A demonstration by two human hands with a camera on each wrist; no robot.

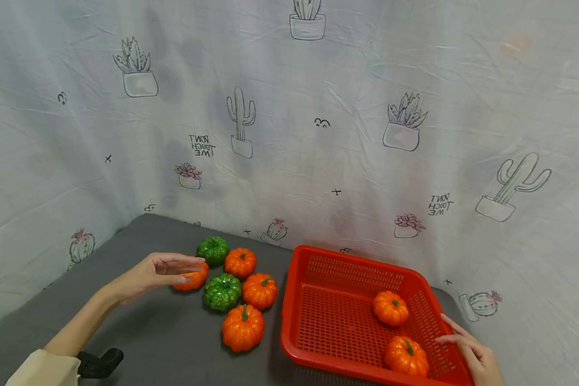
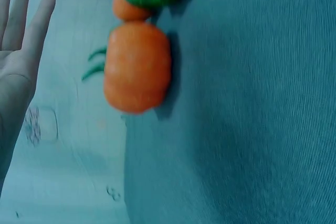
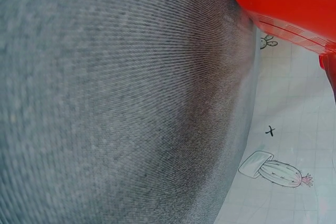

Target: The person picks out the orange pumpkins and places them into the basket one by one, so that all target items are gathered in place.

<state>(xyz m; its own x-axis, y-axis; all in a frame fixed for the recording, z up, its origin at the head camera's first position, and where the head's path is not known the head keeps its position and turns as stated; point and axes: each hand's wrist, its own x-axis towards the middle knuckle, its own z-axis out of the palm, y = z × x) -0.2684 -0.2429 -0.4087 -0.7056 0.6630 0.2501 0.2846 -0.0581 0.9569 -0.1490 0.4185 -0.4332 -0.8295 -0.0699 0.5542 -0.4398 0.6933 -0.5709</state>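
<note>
My left hand (image 1: 151, 276) hovers with thumb and fingers apart, overlapping a small orange pumpkin (image 1: 195, 277) in the head view. In the left wrist view its straight fingers (image 2: 35, 27) stand apart from an orange pumpkin (image 2: 137, 66) with a green stem. Nearby are two green pumpkins, one behind (image 1: 213, 251) and one in front (image 1: 222, 292), plus several other orange ones. At the right, my right hand (image 1: 480, 359) holds the side rim of a red plastic basket (image 1: 289, 316), thumb over the inside. Two orange pumpkins (image 1: 391, 308) lie in the basket.
A grey cloth-covered table (image 1: 173, 343) carries everything. White curtains (image 1: 280, 134) printed with potted cacti hang behind and at both sides. A black strap mount (image 1: 98, 364) sits at the left wrist. The basket stands near the table's right edge.
</note>
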